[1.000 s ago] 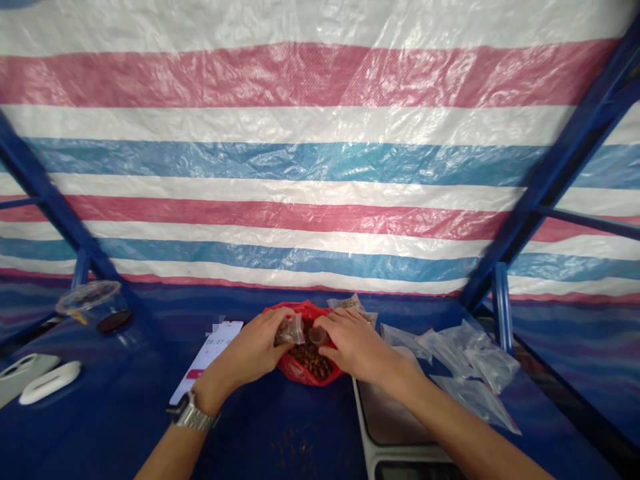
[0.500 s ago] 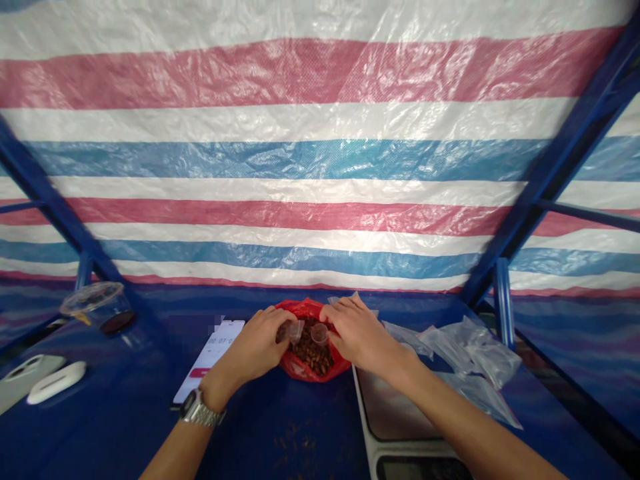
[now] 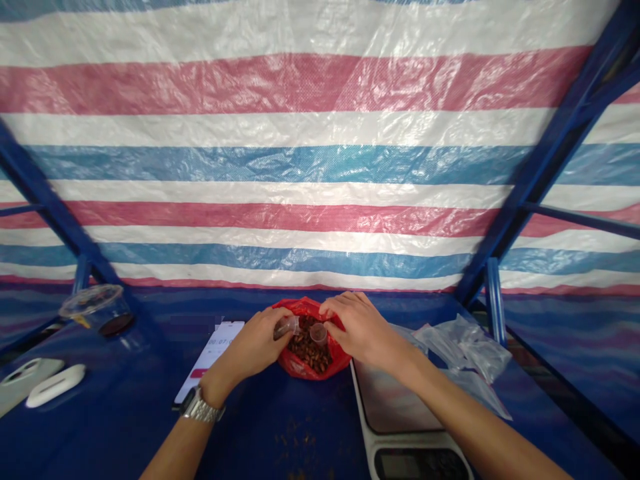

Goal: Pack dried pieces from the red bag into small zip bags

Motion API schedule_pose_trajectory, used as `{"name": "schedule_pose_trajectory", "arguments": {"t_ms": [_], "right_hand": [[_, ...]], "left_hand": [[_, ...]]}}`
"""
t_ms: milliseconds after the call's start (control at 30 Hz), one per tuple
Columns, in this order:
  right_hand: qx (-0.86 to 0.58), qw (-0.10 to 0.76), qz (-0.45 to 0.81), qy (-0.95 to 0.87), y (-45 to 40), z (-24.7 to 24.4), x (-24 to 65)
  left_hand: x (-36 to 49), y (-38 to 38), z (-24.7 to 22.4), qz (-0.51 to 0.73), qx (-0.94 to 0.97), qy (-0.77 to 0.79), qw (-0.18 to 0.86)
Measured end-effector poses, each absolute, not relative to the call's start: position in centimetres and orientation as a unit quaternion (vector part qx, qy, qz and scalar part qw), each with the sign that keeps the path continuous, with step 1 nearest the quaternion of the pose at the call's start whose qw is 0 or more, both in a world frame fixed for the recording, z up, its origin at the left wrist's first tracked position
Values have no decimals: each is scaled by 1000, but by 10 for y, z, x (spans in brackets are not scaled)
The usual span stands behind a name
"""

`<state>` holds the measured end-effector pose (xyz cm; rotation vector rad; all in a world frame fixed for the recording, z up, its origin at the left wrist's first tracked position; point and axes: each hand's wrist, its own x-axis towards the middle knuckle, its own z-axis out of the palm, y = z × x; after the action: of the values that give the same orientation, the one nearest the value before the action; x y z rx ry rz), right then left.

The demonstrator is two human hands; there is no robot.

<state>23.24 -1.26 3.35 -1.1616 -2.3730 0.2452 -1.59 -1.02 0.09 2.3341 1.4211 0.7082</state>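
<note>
A red plastic bag (image 3: 320, 373) lies open on the blue table, with small brown pieces (image 3: 313, 355) inside. My left hand (image 3: 267, 340) is closed on a small clear cup (image 3: 287, 327), tilted over the bag's left side. From the right, my right hand (image 3: 353, 327) reaches over the bag's rim. Beside its fingertips is a round clear plastic piece (image 3: 319, 333), above the brown pieces; the thumb and fingers seem to pinch its edge. A metal watch (image 3: 200, 405) is on my left wrist.
A scale (image 3: 395, 407) sits under my right forearm, with clear plastic bags (image 3: 465, 350) beyond it. Left of my left hand lies a phone (image 3: 213, 357). Farther left are a clear tub (image 3: 100, 310), a white case (image 3: 56, 385) and another phone (image 3: 25, 380). Crumbs dot the table.
The view has shifted slightly, showing more of the scale's display. Both hands stay over the red bag, and the clear cup in my left hand has tilted a little.
</note>
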Motion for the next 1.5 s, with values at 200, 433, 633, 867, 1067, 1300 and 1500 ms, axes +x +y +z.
{"name": "schedule_pose_trajectory", "arguments": {"t_ms": [200,433,633,867,1067,1300,1500], "right_hand": [[-393,365,141,-832,-23,35,242],[-369,420,180,-809,-47,17,228],[-369,424,126,-817,-55,10,226],[-374,468,171,-783,-48,17,247],[-399,436,327,-737,-42,35,294],[-420,152,402,-799,-31,33,334],[-431,186,369,-802,-27,29,330]], "left_hand": [[-11,-10,6,361,757,470,275],[15,-26,-6,420,740,439,290],[35,-38,-12,440,760,417,235],[39,-43,-17,439,777,385,235],[38,-52,-14,410,818,313,255],[35,-47,-13,392,833,339,192],[33,-42,-18,383,835,362,158]]}}
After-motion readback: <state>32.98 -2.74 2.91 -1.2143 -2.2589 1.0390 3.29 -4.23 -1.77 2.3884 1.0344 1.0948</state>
